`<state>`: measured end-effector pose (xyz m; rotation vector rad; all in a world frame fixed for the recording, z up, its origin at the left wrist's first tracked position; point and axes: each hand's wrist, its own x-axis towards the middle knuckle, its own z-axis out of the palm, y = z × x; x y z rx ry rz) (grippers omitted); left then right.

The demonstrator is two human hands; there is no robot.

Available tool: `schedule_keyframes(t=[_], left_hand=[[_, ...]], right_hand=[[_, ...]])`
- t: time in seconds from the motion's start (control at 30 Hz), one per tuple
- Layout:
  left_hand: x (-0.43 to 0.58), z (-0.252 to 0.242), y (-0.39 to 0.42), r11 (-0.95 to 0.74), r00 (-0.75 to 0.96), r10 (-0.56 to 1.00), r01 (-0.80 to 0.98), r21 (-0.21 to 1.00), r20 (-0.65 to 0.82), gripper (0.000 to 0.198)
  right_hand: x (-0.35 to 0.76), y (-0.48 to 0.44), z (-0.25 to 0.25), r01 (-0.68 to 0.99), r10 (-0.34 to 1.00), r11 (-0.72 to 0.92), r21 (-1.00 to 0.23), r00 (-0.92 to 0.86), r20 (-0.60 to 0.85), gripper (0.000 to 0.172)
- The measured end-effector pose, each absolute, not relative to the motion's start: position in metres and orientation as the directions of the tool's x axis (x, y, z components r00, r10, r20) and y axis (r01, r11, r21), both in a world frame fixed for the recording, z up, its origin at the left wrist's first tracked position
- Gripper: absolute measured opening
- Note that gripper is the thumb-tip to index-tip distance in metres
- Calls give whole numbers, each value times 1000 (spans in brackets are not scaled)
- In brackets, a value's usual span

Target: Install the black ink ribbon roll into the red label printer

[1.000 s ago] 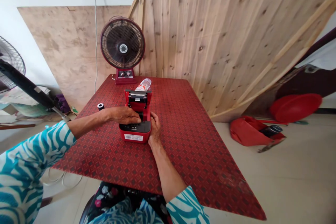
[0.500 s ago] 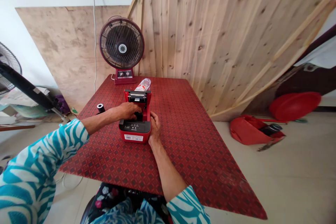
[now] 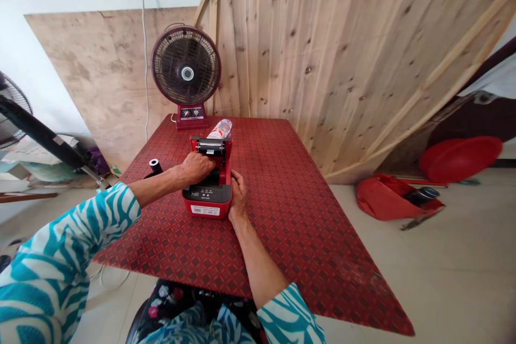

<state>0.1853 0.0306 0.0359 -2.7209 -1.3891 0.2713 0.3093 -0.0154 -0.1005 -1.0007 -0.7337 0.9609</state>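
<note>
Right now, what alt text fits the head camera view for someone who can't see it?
A person's left hand reaches into an open red label printer on a red patterned table, while the right hand rests on its side; a black spool stands nearby and a fan behind.

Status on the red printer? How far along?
Done: the red thermal printer has its lid raised. In hand: the left hand reaches into the open compartment, and the right hand rests against the printer's side. Left: the black spool stands on the table outside the printer, and the lid is not yet shut.
</note>
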Motion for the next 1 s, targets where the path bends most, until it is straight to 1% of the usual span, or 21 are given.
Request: schedule_keyframes(t=[0.03,0.07,0.17,0.2,0.27,0.33,0.47,0.53,0.6,0.73,0.87,0.93,1.0], left_hand=[[184,37,32,-600,586,799,791,-118,-133,14],[182,37,33,-625,612,775,778,-55,-156,14],[175,41,33,-722,756,611,654,227,-235,17],[172,42,32,-741,795,555,606,289,-244,21],[168,44,31,-770,834,486,550,324,-260,30],[167,47,32,-771,844,445,531,353,-298,30],[170,49,45,-695,840,346,529,487,-419,39],[174,47,51,-660,822,330,553,509,-465,40],[176,42,55,-630,811,347,574,523,-471,39],[174,35,52,-569,803,447,595,567,-395,30],[168,35,48,-587,783,519,617,523,-342,26],[165,37,46,-588,775,560,620,519,-292,23],[160,40,44,-550,763,606,608,572,-227,22]], right_hand=[[309,-16,-100,-312,910,221,-924,408,80,32],[310,-16,-100,-307,909,223,-925,408,84,32],[310,-15,-99,-293,910,226,-929,405,93,31],[311,-15,-99,-292,911,224,-930,401,94,31],[311,-14,-99,-295,914,219,-930,397,89,32],[311,-13,-100,-298,914,211,-931,398,79,32],[311,-12,-101,-301,914,202,-932,399,69,32],[310,-12,-101,-302,913,204,-931,402,70,32],[309,-12,-102,-300,911,206,-931,405,71,33],[308,-10,-103,-299,911,211,-931,404,77,33],[308,-9,-103,-301,912,212,-930,403,77,32],[309,-9,-102,-303,914,208,-930,398,75,32],[310,-10,-102,-303,916,204,-931,394,73,32]])
